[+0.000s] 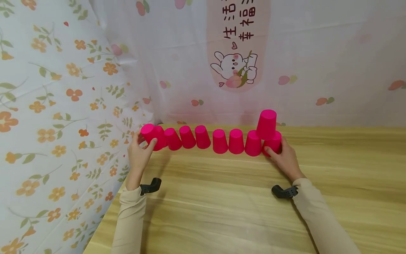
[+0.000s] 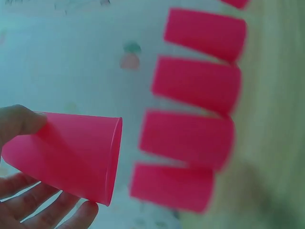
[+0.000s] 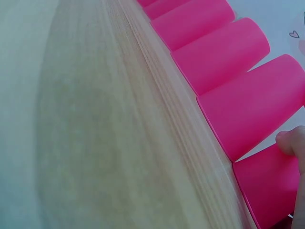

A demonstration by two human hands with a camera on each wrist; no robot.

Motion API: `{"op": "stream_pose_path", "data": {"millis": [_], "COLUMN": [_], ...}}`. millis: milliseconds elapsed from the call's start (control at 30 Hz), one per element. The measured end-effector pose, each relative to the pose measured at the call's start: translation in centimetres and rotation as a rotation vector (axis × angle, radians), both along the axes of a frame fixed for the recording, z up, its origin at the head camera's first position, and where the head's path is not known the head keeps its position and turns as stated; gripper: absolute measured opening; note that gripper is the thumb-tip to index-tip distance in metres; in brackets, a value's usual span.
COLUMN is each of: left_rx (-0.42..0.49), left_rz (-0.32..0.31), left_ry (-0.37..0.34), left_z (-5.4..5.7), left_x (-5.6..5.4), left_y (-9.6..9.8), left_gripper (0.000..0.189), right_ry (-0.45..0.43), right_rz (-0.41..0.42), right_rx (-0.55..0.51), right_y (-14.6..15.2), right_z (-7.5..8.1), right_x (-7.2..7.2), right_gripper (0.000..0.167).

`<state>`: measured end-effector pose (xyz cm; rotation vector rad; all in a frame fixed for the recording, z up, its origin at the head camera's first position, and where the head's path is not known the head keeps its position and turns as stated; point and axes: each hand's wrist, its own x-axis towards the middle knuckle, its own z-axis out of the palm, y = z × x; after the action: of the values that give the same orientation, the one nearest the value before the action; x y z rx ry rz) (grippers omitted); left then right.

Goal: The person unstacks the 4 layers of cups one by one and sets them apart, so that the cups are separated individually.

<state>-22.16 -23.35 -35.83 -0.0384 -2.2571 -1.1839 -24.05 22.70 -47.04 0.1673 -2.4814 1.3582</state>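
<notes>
My left hand (image 1: 139, 155) grips an upside-down pink plastic cup (image 1: 148, 133) off the table, fingers and thumb on opposite sides of it. In the left wrist view this held cup (image 2: 71, 152) is apart from the row, its rim free of the tabletop. At the row's right end, my right hand (image 1: 287, 160) holds the last cup (image 1: 275, 141), which stands rim-down on the table. Another cup (image 1: 267, 123) sits upside down on top, across the two rightmost ones. The right thumb (image 3: 290, 142) lies against the gripped cup's side.
Several more upside-down pink cups (image 1: 220, 141) form a slightly curved row along the back of the wooden table (image 1: 215, 204). Behind them hangs a printed cloth (image 1: 180, 70); a flowered cloth (image 1: 63, 123) covers the left side. Each wrist wears a black camera mount (image 1: 151, 186).
</notes>
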Motion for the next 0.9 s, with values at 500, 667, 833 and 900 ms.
{"op": "stream_pose_path", "data": {"millis": [500, 667, 833, 900], "left_rx": [-0.032, -0.074, -0.114, -0.110], "left_rz": [-0.020, -0.021, -0.015, -0.013], "left_ry": [-0.224, -0.186, -0.149, -0.161], "left_z": [-5.1, -6.1, -6.6, -6.6], "left_x": [-0.9, -1.4, -1.8, -1.9], "left_y": [-1.3, -0.5, -0.2, -0.3], "left_gripper": [0.057, 0.055, 0.053, 0.053], "right_ry": [0.003, -0.001, 0.012, 0.015], "right_rz": [0.001, 0.000, 0.002, 0.003], "right_rx": [0.003, 0.004, 0.011, 0.011], "right_y": [-0.1, -0.2, 0.0, 0.0], "right_z": [0.2, 0.2, 0.1, 0.1], "right_x": [0.0, 0.0, 0.0, 0.1], "right_gripper": [0.056, 0.056, 0.056, 0.056]}}
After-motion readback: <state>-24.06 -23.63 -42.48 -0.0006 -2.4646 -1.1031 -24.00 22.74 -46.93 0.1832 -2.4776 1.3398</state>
